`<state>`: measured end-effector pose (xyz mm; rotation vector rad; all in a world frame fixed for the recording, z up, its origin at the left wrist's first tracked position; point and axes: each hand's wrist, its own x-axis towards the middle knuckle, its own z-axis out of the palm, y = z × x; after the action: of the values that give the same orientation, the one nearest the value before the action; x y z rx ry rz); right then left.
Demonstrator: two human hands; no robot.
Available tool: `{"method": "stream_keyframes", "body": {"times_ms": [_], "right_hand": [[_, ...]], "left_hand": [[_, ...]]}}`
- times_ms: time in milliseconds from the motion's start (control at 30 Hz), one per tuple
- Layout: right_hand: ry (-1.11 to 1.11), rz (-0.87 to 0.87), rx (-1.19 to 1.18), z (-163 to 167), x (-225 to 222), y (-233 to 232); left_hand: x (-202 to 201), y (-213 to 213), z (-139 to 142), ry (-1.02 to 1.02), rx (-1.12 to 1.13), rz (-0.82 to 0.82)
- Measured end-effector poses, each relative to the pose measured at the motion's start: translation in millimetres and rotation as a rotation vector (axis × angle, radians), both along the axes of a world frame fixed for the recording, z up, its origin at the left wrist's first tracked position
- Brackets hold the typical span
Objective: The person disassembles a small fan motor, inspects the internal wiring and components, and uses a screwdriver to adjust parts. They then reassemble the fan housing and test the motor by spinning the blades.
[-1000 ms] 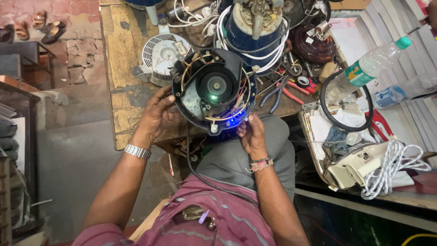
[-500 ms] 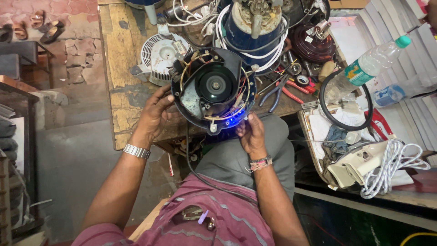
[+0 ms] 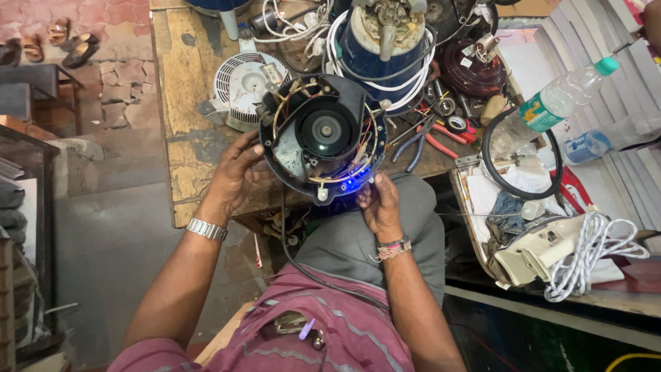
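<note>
Two hands were on the round black appliance base (image 3: 323, 138), which was tipped up at the near edge of the wooden workbench (image 3: 182, 138) with its open underside, motor and loose wiring facing the camera. The left hand (image 3: 234, 172) was cupped against the base's left rim, fingers curled around the edge and gripping it, a metal watch on the wrist. The right hand (image 3: 379, 203) sat just below the base's lower right edge, fingers bent up onto the rim where a small blue light (image 3: 351, 184) glowed; whether it pinched anything small there could not be told. A black cord (image 3: 289, 241) dropped from the base's bottom, down between the two forearms. Just behind the base stood a blue motor housing (image 3: 385, 48) wrapped in white cable. To the base's upper left lay a white vented cover (image 3: 241, 86), touching or nearly touching its rim. To the base's right, red-handled pliers (image 3: 430, 141) lay on the bench, and farther right a black rubber ring (image 3: 520, 155) and a clear plastic bottle (image 3: 551, 110) with a green cap.
</note>
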<state>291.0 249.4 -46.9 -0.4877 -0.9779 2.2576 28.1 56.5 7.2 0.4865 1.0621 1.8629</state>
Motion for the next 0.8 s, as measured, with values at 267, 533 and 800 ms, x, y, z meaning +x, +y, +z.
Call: {"method": "stream_keyframes", "body": {"times_ms": [267, 533, 800], "right_hand": [[0.006, 0.006, -0.002, -1.4, -2.6, -1.4], [0.005, 0.018, -0.014, 1.1, -1.5, -3.9], [-0.007, 0.008, -0.024, -1.7, -1.9, -4.1]], "left_hand": [[-3.1, -2.4, 0.9, 0.004, 0.005, -0.010], [-1.6, -5.7, 3.9, 0.017, 0.019, -0.009], [-2.9, -6.6, 5.2, 0.004, -0.003, -0.005]]}}
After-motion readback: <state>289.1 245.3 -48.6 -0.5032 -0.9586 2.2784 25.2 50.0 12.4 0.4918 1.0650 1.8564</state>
